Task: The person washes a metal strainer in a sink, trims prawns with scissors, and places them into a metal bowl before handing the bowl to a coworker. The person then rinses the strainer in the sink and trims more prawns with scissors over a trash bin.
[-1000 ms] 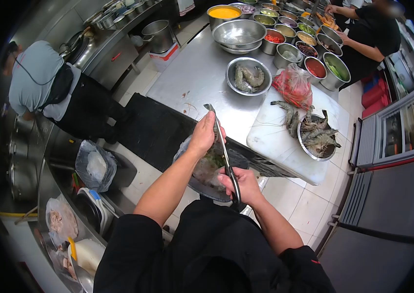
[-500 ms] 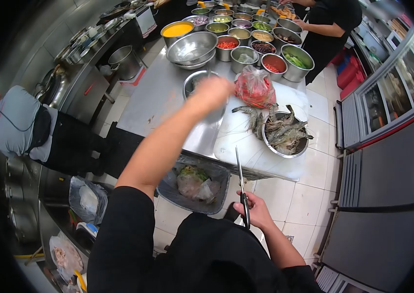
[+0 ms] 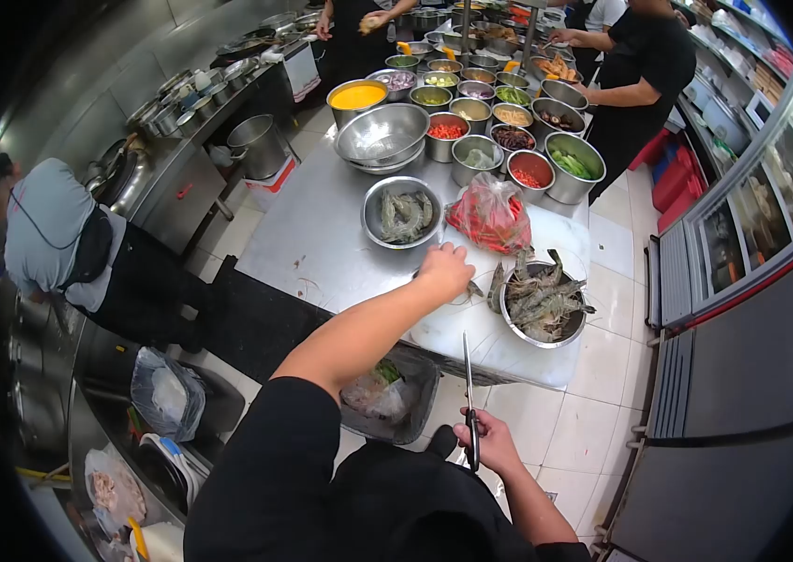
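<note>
My left hand [image 3: 446, 272] is over the near edge of the white cutting board [image 3: 537, 361], fingers curled down around a grey raw shrimp [image 3: 473, 292] that shows partly beside them. The rest of that shrimp is hidden beneath the hand. Low in front of my body, my right hand [image 3: 490, 440] grips the black handles of long-bladed scissors [image 3: 470, 384], blades pointing away from me. A steel bowl heaped with whole shrimp [image 3: 544, 302] sits on the board's right side. Beyond my left hand, another steel bowl [image 3: 368, 225] contains several shrimp.
A bag of red chillies [image 3: 490, 217] lies behind the shrimp. Farther back stand a steel colander [image 3: 382, 136] and many ingredient pots [image 3: 574, 169]. Below the table edge is a lined waste bin [image 3: 415, 417]. A co-worker [image 3: 69, 225] bends at left; others work at the far end.
My left hand has come back from over the left steel bowl to the cutting board, uncovering the shrimp in that bowl. The right hand still grips the scissors. The view has shifted slightly.
</note>
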`<state>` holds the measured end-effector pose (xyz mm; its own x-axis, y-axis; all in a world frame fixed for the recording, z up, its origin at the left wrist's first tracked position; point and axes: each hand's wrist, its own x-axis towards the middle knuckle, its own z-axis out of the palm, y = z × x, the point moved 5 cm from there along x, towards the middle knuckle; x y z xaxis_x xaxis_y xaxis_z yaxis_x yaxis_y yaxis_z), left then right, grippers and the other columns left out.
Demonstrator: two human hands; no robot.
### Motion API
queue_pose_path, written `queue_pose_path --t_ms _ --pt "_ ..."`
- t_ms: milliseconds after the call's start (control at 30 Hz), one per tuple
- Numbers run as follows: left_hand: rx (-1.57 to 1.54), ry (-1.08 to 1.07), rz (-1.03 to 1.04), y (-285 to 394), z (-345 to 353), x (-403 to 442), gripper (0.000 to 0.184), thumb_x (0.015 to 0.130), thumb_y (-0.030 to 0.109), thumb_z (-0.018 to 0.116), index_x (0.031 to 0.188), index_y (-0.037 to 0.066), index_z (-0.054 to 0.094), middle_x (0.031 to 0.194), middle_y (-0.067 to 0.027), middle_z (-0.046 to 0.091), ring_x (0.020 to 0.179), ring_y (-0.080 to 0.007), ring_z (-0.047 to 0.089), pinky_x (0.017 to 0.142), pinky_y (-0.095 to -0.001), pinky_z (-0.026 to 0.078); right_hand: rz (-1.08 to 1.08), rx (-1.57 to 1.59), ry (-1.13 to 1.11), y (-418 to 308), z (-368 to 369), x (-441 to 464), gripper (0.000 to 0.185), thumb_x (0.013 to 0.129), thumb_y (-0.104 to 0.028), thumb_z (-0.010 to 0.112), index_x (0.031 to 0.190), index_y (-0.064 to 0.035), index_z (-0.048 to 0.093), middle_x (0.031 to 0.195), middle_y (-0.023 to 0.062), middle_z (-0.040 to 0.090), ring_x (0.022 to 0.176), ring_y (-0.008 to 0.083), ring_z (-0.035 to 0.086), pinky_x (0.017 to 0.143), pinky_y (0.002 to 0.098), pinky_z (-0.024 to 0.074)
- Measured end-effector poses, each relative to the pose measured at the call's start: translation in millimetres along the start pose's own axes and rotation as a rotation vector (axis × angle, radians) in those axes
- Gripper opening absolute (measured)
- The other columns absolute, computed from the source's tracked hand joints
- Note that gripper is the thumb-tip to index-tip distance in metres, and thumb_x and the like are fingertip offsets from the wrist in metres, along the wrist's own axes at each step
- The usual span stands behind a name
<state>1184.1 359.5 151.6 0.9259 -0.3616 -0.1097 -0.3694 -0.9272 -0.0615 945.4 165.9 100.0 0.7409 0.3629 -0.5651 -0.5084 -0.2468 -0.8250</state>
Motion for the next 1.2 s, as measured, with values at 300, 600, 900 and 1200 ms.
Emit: queue_pose_path --t_ms 300,600,900,1200 --pt "-0.806 0.052 -0.310 -77 37 -206 0.029 0.085 0.026 0.067 0.095 0.001 0.056 0.083 -0.0158 0.066 0.077 -0.0288 0.066 0.068 -0.0419 0.050 -0.125 -0.071 -0.129 0 42 22 0.060 0.081 -0.031 0.080 0.128 0.0001 0.057 0.065 -0.0051 0.053 0.057 0.0030 0.047 0.054 0.0205 0.0384" --pt "-1.838 0.529 -1.505 -143 183 -545 0.024 0.098 0.029 0.050 0.100 0.006 0.053 0.072 -0.0058 0.049 0.058 -0.0170 0.055 0.058 -0.0343 0.053 -0.093 -0.478 -0.393 -16 114 42 0.077 0.076 -0.048 0.079 0.133 -0.0040 0.054 0.085 0.0034 0.062 0.079 0.0143 0.057 0.074 0.0290 0.0470" --pt "-1.662 0.295 -1.267 -100 167 -455 0.026 0.100 0.029 0.050 0.093 0.004 0.050 0.074 -0.0047 0.051 0.061 -0.0142 0.050 0.058 -0.0299 0.047 0.095 -0.213 -0.870 24 197 63 0.076 0.081 -0.048 0.076 0.138 -0.0071 0.046 0.114 0.0063 0.058 0.105 0.0170 0.055 0.095 0.0313 0.0433" --pt "-1.982 0.281 -1.044 -57 119 -351 0.030 0.104 0.031 0.040 0.097 0.004 0.050 0.073 -0.0045 0.051 0.060 -0.0139 0.049 0.053 -0.0289 0.045 -0.033 -0.176 -0.899 24 204 59 0.079 0.083 -0.057 0.067 0.139 -0.0077 0.041 0.106 0.0072 0.054 0.096 0.0167 0.055 0.085 0.0310 0.0452"
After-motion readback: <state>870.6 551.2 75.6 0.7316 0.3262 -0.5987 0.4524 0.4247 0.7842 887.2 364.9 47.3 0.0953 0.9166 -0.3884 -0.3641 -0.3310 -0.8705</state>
